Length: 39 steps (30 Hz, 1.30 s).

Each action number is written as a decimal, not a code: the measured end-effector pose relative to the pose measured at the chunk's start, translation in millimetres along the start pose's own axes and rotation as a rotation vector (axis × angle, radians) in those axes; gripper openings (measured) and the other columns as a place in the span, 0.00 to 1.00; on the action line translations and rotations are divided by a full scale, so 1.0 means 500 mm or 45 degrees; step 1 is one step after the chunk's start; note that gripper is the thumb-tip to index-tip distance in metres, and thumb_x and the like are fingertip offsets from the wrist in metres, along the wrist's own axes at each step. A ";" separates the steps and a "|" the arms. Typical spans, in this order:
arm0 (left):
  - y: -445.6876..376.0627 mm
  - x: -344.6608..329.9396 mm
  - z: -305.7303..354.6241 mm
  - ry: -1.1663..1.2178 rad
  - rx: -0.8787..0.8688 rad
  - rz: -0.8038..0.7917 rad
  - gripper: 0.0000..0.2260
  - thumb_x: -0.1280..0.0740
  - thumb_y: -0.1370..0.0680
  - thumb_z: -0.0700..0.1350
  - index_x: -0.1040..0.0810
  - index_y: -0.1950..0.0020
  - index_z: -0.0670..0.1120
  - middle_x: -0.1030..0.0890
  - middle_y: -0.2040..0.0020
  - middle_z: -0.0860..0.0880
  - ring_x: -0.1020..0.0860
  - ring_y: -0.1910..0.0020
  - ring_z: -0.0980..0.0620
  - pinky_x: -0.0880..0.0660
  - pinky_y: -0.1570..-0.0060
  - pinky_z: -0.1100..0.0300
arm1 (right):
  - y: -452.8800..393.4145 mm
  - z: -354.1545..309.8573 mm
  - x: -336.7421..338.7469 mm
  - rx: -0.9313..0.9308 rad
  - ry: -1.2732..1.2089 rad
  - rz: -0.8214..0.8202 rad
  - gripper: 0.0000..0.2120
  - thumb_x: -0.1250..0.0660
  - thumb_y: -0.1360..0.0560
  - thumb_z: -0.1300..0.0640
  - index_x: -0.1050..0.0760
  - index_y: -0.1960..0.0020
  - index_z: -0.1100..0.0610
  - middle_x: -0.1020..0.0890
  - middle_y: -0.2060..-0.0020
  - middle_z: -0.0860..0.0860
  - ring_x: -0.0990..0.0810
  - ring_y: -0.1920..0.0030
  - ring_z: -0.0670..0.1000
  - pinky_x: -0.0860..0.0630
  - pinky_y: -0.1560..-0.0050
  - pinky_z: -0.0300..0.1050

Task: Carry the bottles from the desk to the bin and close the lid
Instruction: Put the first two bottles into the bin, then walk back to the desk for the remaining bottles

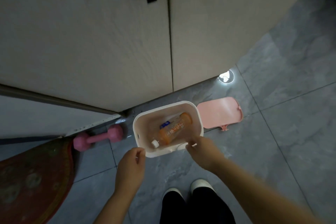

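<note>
A small cream bin (140, 123) stands open on the grey floor by the cupboard. Inside lies an orange-labelled bottle (174, 131) with a white cap, over a second bottle with a blue label (165, 124). The pink lid (218, 112) lies flat on the floor just right of the bin. My left hand (131, 165) hovers at the bin's near left corner with fingers loosely curled, holding nothing. My right hand (201, 148) is at the near right rim, fingertips over the edge; I cannot tell whether they touch it.
Cupboard doors (109, 42) with black handles rise behind the bin. A pink dumbbell (99, 137) lies left of the bin. A red patterned mat (32, 178) covers the floor at lower left. My feet (185, 189) stand just behind the hands.
</note>
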<state>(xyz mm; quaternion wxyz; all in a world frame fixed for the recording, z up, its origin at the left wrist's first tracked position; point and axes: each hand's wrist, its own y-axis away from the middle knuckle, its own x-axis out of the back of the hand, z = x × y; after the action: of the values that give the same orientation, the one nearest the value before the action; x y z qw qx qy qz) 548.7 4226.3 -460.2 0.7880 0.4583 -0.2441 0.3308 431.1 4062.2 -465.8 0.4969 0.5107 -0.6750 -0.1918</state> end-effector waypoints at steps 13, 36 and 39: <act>0.290 0.165 0.162 -0.080 -0.009 -0.206 0.10 0.41 0.21 0.40 0.24 0.58 0.38 0.19 0.58 0.39 0.22 0.59 0.43 0.26 0.54 0.50 | 0.341 -0.019 0.177 -0.196 -0.549 0.113 0.12 0.40 0.23 0.60 0.23 0.43 0.63 0.18 0.48 0.60 0.19 0.46 0.59 0.25 0.45 0.48; 0.586 0.315 0.187 -0.155 -0.082 -0.336 0.11 0.41 0.22 0.42 0.23 0.58 0.38 0.19 0.58 0.38 0.22 0.58 0.41 0.29 0.59 0.54 | 0.833 0.086 0.238 -0.541 -0.941 0.206 0.14 0.45 0.20 0.61 0.26 0.40 0.65 0.20 0.49 0.62 0.22 0.56 0.55 0.27 0.62 0.40; 0.596 0.338 0.183 -0.230 -0.147 -0.382 0.10 0.42 0.21 0.42 0.25 0.60 0.41 0.20 0.58 0.39 0.22 0.58 0.42 0.29 0.58 0.53 | 0.875 0.094 0.203 -0.605 -0.972 0.247 0.14 0.44 0.20 0.60 0.26 0.40 0.65 0.20 0.53 0.58 0.21 0.57 0.55 0.25 0.60 0.42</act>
<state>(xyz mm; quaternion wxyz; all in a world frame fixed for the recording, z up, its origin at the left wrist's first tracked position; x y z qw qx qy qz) 430.9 4303.6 -134.7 0.8283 0.4715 -0.2613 0.1525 173.9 4138.1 -102.6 0.3316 0.2098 -0.7918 -0.4682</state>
